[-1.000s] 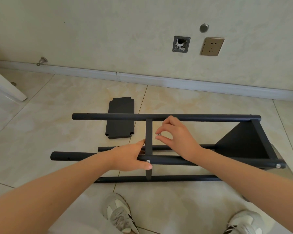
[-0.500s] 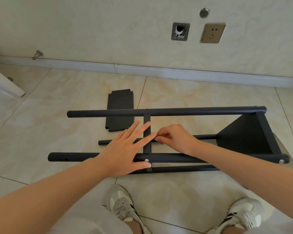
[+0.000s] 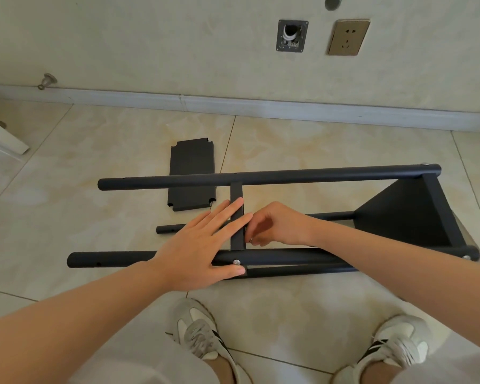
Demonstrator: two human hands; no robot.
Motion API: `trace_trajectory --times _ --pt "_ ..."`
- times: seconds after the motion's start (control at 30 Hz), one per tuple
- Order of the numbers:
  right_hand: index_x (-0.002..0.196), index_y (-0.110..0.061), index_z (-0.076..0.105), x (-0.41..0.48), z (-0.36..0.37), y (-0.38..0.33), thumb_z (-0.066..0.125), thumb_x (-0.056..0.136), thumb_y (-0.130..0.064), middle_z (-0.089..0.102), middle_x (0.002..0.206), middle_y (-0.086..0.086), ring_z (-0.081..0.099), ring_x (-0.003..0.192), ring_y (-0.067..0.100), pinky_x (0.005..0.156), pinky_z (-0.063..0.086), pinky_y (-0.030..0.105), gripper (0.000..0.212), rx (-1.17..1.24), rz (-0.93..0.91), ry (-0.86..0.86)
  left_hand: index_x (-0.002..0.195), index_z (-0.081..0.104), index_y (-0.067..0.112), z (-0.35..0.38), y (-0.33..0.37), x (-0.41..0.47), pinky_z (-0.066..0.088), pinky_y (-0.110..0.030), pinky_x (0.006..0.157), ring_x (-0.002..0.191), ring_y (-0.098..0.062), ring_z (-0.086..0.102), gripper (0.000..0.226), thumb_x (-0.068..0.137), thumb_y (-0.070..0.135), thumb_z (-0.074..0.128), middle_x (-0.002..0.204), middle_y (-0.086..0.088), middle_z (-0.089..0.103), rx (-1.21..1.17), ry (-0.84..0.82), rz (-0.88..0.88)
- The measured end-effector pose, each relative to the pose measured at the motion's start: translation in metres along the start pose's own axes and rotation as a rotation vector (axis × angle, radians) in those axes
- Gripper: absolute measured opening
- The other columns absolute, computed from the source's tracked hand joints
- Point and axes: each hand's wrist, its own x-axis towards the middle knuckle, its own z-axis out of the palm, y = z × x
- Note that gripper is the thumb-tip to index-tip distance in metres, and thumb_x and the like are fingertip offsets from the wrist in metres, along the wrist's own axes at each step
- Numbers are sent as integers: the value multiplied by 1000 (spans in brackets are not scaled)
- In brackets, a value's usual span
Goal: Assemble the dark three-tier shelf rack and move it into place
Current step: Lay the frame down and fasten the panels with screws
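While pinching a silver fastener [image 3: 251, 240] in the right hand [image 3: 280, 225], left hand [image 3: 197, 250] spread flat on the rack [image 3: 316, 176], risks dropping it through a loose pinch.

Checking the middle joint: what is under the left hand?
The left hand lies flat over the near pole and middle shelf edge; a screw head shows by its thumb. The pole beneath the palm is covered.

Curled fingertips of right hand [image 3: 277, 224] hide most of the small silvery part [image 3: 251, 240] they pinch; too small to name. The left hand [image 3: 194, 250] covers a stretch of near pole [image 3: 108, 259]. Top edge cuts the round wall fitting [image 3: 332, 1].
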Motion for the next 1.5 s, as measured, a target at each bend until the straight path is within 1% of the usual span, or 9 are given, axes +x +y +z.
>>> trace_trajectory --times 0.1,0.23,0.33,0.47,0.6,0.87,1.17,1.33,1.5 --pt "93 -8 78 3 -1 -2 64 89 3 75 94 12 69 82 16 80 59 27 17 37 12 -60 149 -23 55 -1 1 0 -8 -22 115 149 0 -24 89 84 83 31 160 25 -29 -13 -4 3" --pt "108 0 73 9 1 -1 65 90 0 74 101 14 70 84 17 81 59 28 20 -35 14 -83 147 -23 59 -1 1 -2 -10 -18 112 145 8 -27 91 81 87 33 159 27 -30 -38 -8 1" --pt "102 -3 76 9 1 -3 68 87 -2 76 97 8 70 84 10 85 56 25 17 -120 -20 -123 149 -18 59 -3 2 -3 -6 -18 112 145 9 -23 87 84 83 35 162 26 -25 -63 -6 -4" --pt "95 -5 79 5 1 -1 68 87 -2 77 92 6 71 86 11 91 56 29 14 -81 -34 -131 157 -5 47 0 3 -5 -1 -32 122 154 -6 -10 76 94 78 23 168 14 -10 38 28 -13" --pt "99 -1 78 6 4 2 65 88 2 77 96 11 71 86 11 90 56 27 16 -6 -51 -109 159 11 35 2 5 -3 2 -40 126 156 -18 0 76 96 76 24 168 5 10 153 65 -15" --pt "97 -3 78 14 8 0 67 85 1 77 93 5 72 88 13 85 56 22 16 53 -61 -110 161 17 14 1 6 -5 5 -38 126 156 -15 6 86 98 72 27 167 -1 20 230 103 4" --pt "102 1 75 14 8 -3 62 86 4 75 97 16 71 91 30 91 57 40 20 107 13 -155 161 18 13 3 6 -6 3 -29 126 156 -13 4 85 99 71 28 167 -1 16 208 109 16" --pt "105 6 70 13 10 -2 60 87 4 72 101 24 69 85 23 93 56 46 21 174 124 -191 160 19 14 2 7 -5 8 -29 125 156 -13 5 84 98 70 28 167 -2 17 204 125 15" --pt "109 3 68 13 6 -1 63 89 0 72 106 21 70 100 34 95 55 46 21 256 170 -208 160 19 14 2 7 -6 9 -30 125 156 -14 5 84 98 70 28 167 -2 18 203 122 17"
